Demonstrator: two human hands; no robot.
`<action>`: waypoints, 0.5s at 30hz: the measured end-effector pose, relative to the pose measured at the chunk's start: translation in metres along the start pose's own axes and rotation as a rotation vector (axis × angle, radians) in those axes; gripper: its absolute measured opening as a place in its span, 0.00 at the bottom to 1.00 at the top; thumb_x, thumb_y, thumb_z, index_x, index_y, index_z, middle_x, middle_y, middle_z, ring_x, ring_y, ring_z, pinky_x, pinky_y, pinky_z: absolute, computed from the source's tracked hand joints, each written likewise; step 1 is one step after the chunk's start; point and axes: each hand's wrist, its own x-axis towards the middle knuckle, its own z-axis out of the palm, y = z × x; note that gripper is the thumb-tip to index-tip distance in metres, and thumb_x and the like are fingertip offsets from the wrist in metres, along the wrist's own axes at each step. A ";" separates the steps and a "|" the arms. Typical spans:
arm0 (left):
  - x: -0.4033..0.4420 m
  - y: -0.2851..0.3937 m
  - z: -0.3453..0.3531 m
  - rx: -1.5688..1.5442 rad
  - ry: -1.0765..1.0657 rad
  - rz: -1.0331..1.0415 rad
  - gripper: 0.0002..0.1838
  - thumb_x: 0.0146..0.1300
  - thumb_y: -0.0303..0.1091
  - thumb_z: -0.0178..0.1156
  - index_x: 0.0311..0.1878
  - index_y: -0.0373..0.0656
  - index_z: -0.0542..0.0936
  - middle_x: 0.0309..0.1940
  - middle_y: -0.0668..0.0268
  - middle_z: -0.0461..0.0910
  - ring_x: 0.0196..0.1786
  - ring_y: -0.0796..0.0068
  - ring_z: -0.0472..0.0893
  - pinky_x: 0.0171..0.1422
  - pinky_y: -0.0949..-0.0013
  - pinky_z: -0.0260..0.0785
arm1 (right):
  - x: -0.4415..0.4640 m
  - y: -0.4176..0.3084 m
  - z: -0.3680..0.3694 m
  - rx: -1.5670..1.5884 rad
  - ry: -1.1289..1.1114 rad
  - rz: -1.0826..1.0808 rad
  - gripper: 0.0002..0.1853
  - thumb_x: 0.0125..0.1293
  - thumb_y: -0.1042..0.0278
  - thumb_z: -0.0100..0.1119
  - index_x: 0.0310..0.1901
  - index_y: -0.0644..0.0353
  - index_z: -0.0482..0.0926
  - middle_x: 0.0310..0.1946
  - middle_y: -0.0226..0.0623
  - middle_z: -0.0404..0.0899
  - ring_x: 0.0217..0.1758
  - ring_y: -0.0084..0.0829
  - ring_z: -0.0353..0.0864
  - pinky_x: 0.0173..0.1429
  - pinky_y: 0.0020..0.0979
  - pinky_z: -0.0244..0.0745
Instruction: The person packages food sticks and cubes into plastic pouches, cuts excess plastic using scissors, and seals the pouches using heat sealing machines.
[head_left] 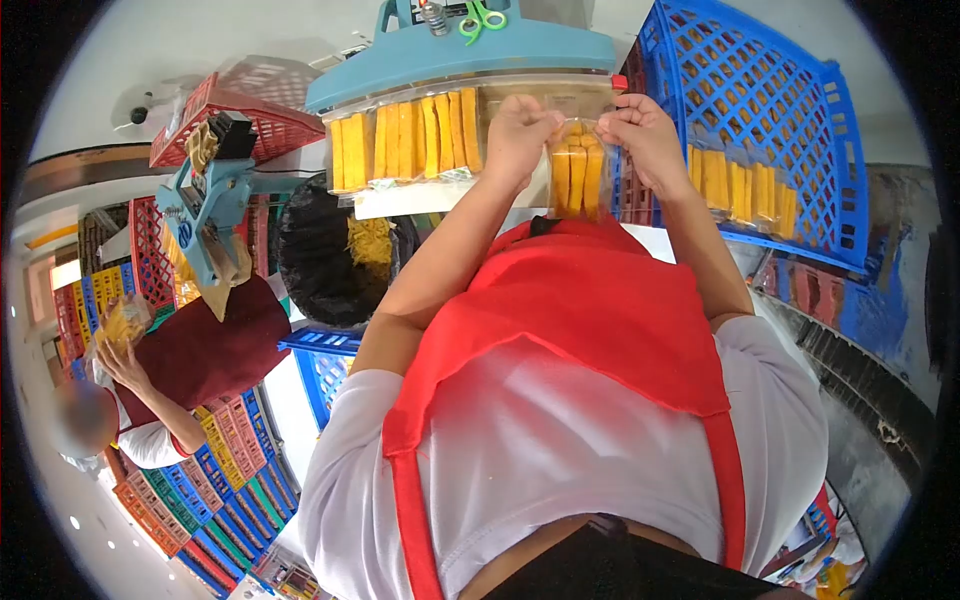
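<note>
My left hand (522,140) and my right hand (645,142) pinch the two upper corners of a clear plastic bag (577,180). Yellow sticks stand upright inside it, with shorter yellow pieces near the top. The bag hangs in front of a teal sealing machine (460,58), its upper edge close to the machine's long front bar. Left of my left hand, several filled bags of yellow sticks (405,138) lie side by side along the machine's front. Green-handled scissors (482,20) rest on top of the machine.
At right stands a blue crate (840,150) with bagged yellow sticks (740,188). A black-lined bin (310,250) holds yellow scraps (370,243). To the left, a co-worker's hand (122,365) holds a filled bag near another teal machine (205,215). A red crate (270,125) sits behind.
</note>
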 end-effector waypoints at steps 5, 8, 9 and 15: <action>0.009 0.005 -0.016 0.627 -0.414 0.539 0.08 0.54 0.20 0.50 0.34 0.40 0.78 0.30 0.68 0.76 0.35 0.79 0.75 0.43 0.74 0.67 | 0.004 0.006 -0.010 -0.007 -0.026 -0.032 0.13 0.49 0.77 0.60 0.38 0.63 0.70 0.29 0.33 0.75 0.33 0.20 0.73 0.38 0.20 0.67; 0.009 0.027 -0.005 0.514 -0.561 0.084 0.11 0.56 0.28 0.53 0.42 0.42 0.78 0.37 0.69 0.79 0.40 0.81 0.74 0.49 0.76 0.64 | 0.005 0.005 -0.011 -0.018 -0.136 -0.042 0.14 0.51 0.75 0.59 0.40 0.64 0.71 0.31 0.31 0.76 0.35 0.19 0.73 0.43 0.20 0.66; 0.010 0.030 -0.003 0.510 -0.556 0.085 0.11 0.56 0.28 0.53 0.42 0.42 0.78 0.37 0.69 0.79 0.40 0.81 0.74 0.49 0.76 0.64 | 0.003 0.003 -0.007 -0.022 -0.141 -0.039 0.14 0.51 0.75 0.59 0.40 0.64 0.71 0.31 0.31 0.76 0.35 0.19 0.73 0.43 0.20 0.66; 0.011 0.028 0.001 0.768 -0.488 0.096 0.11 0.56 0.34 0.56 0.43 0.47 0.79 0.37 0.68 0.79 0.39 0.84 0.75 0.47 0.78 0.66 | 0.001 0.014 -0.011 -0.206 -0.284 0.063 0.13 0.55 0.69 0.56 0.40 0.67 0.77 0.33 0.31 0.77 0.37 0.19 0.73 0.46 0.20 0.64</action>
